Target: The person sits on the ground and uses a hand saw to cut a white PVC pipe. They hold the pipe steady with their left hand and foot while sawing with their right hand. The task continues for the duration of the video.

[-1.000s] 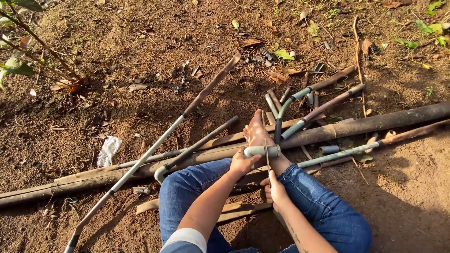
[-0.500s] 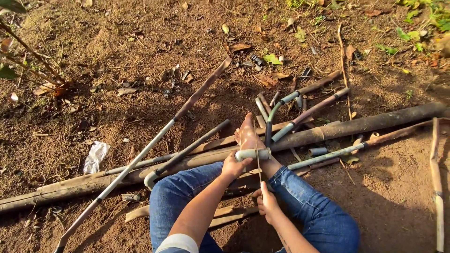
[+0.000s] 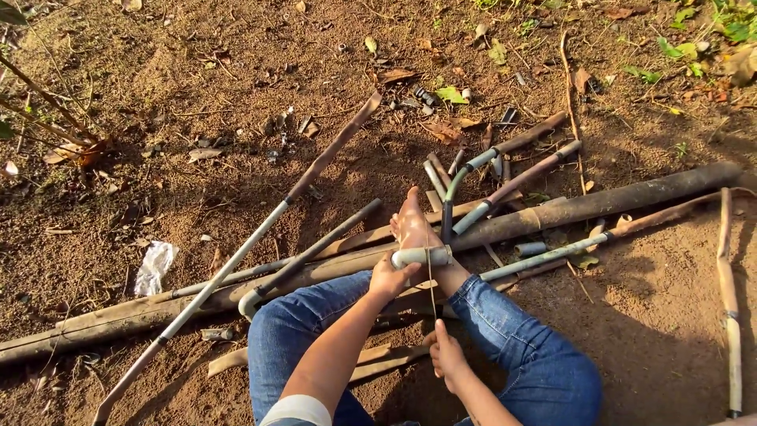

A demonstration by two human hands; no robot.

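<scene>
Head view: your left hand [image 3: 392, 278] is closed around the left end of a short pale pipe [image 3: 422, 256], pinning it across your bare foot [image 3: 412, 225] on top of the long pole [image 3: 552, 211]. Your right hand [image 3: 447, 356] sits at 6 o'clock from the pipe, fist shut on the lower end of a thin blade [image 3: 431, 284] that runs straight up to the pipe's middle; you seem to be sawing through it.

Against a second ago, the right hand has dropped lower and closer to your body, which draws the blade down, while the left hand and pipe have stayed put on the foot. That reads as one pull stroke of a cut in progress; the pipe is still in one piece as far as can be seen.

At 1 o'clock from the pipe lie several joined pipes [image 3: 505, 185]. At 9 o'clock a long pipe with an elbow [image 3: 307, 256] runs across the pole, and a plastic scrap [image 3: 154, 267] lies beyond.
</scene>
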